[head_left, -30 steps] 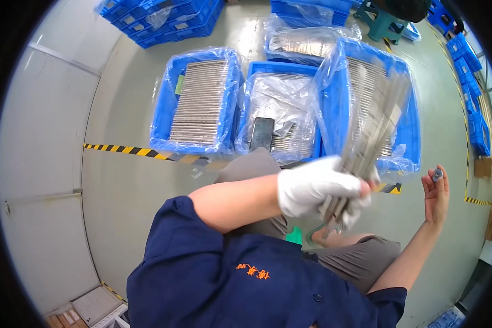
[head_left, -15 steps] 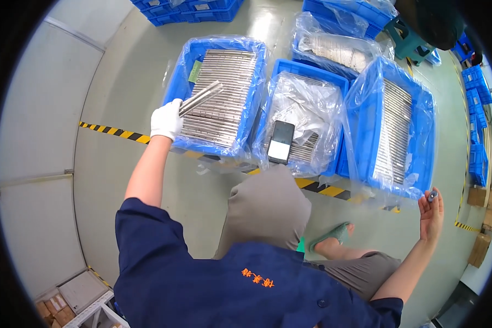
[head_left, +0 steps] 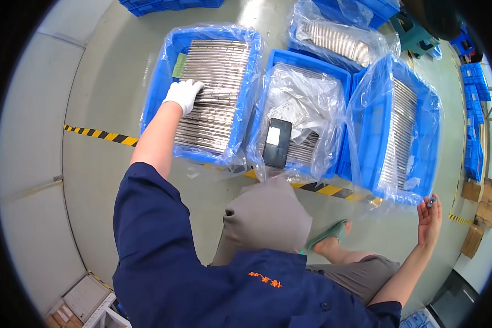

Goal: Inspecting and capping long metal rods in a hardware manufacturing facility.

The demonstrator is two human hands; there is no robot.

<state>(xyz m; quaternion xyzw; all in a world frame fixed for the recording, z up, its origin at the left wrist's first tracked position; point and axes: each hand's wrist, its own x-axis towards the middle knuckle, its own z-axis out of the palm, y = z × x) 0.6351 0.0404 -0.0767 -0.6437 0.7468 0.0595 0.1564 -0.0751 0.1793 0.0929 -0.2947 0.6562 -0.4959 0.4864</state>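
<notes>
My left hand, in a white glove, reaches into the left blue crate. Its fingers are closed over the ends of some metal rods lying slightly askew on the rows of shiny rods below. The fingertips are partly hidden, so how many rods it grips I cannot tell. My bare right hand is beyond the front corner of the right blue crate. Between its thumb and fingers it holds a small dark cylindrical piece, seen end on with a lighter centre.
In the middle crate, a black phone lies on plastic film and rods. Another crate of rods stands behind. Yellow-black tape marks the floor. A green slipper and my knee are close to the crates.
My left hand has lowered the rods it held up at an angle onto the layer in the left crate, moving inward. My right hand stays nearly still with its piece. The view has shifted slightly.
</notes>
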